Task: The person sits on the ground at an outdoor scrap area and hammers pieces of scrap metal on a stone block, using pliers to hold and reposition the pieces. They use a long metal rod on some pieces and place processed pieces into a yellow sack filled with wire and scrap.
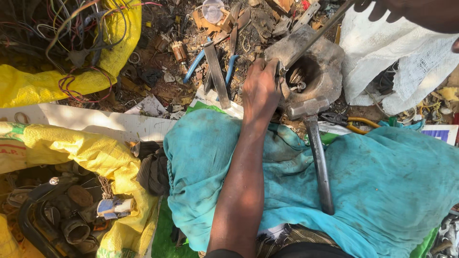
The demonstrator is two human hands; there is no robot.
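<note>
You are sitting over littered ground point(158, 81), strewn with scrap metal, wire and paper, with yellow sacks point(86, 153) to your left and a white sack point(397, 52) to your right. A teal cloth point(382, 181) is covering your lap.

Your left hand point(260, 88) is closing around the lower end of a thin metal rod point(313, 38), right at the rim of a grey motor housing point(311, 71) lying on the ground just beyond your knees. The rod's tip is sitting at the edge of the housing's round opening, where a few small loose metal pieces are showing inside. Your right hand point(406, 12) is reaching in at the top right, at the rod's upper end; whether it is gripping the rod or only touching it, I cannot tell, as most of it is cut off.

A hammer point(315, 143) is lying untouched, head against the housing and handle across the cloth. Pliers point(344, 119) with yellow handles are resting just beside it.

As I judge it, the prying is only partway: the housing is already hollowed, yet pieces are remaining inside.
</note>
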